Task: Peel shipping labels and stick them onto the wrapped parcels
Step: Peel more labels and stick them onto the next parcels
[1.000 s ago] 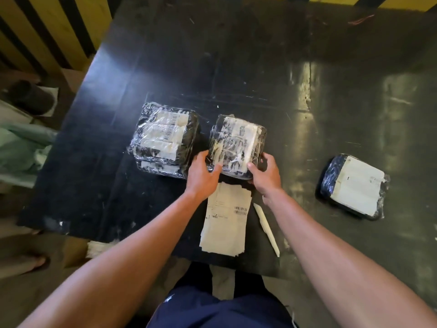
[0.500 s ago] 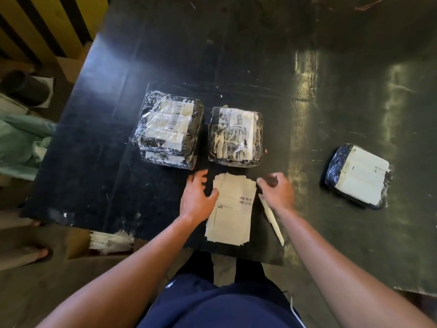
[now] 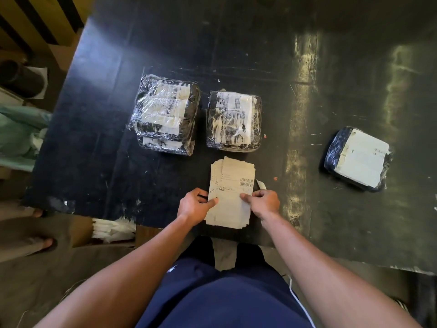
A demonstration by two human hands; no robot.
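A stack of pale shipping labels [image 3: 231, 183] lies on the black table [image 3: 236, 43] near its front edge. My left hand [image 3: 195, 205] pinches the stack's left edge, thumb on top. My right hand [image 3: 262, 202] pinches the right edge the same way. Beyond the stack sit two parcels wrapped in black plastic and clear film: a larger one [image 3: 165, 114] at the left with barcode labels and a smaller one [image 3: 234, 121] directly behind the stack with torn white label remains. A third parcel [image 3: 358, 159] with a large white label lies at the right.
A strip of white backing paper [image 3: 261, 184] peeks out by my right hand. A cardboard box with white scraps [image 3: 113, 230] stands below the table's front left edge. A bare foot [image 3: 42, 243] and green cloth [image 3: 21, 136] are on the floor at the left.
Both hands left the middle parcel, drew back toward me and took hold of the label stack's two side edges. The parcels have not moved.
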